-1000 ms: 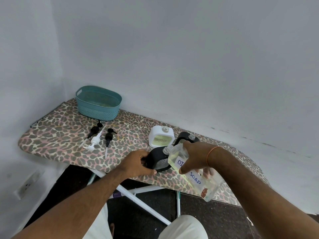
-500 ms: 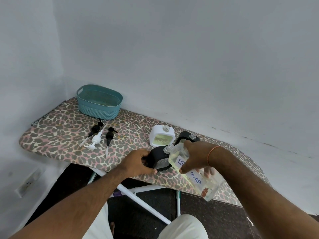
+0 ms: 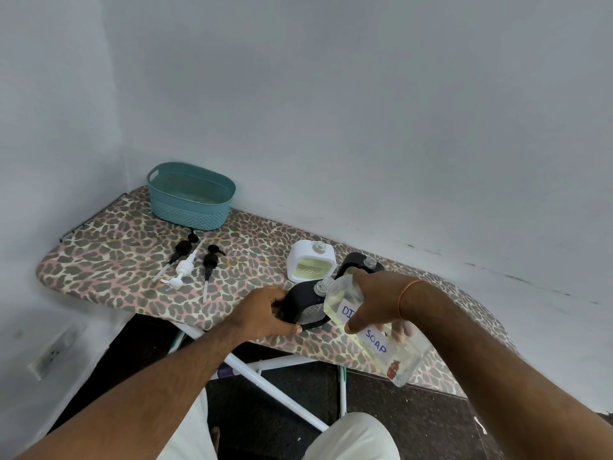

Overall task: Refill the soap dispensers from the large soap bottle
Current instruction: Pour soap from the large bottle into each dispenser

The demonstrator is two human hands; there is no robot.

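My right hand (image 3: 374, 300) grips the large clear soap bottle (image 3: 381, 340), which is tilted with its open mouth touching the neck of a black dispenser (image 3: 306, 305). My left hand (image 3: 265, 315) holds that black dispenser steady on the ironing board (image 3: 109, 257). Pale yellow soap fills part of the bottle, which bears a "SOAP" label. A white dispenser (image 3: 310, 265) with yellowish soap inside stands behind, uncapped. A second black dispenser (image 3: 360, 262) stands to its right, partly hidden by my right hand.
Three pump heads, two black (image 3: 180, 250) (image 3: 210, 260) and one white (image 3: 182, 270), lie on the board's left half. A teal basket (image 3: 190, 195) stands at the far left corner against the wall. The board's white legs (image 3: 265, 373) show below.
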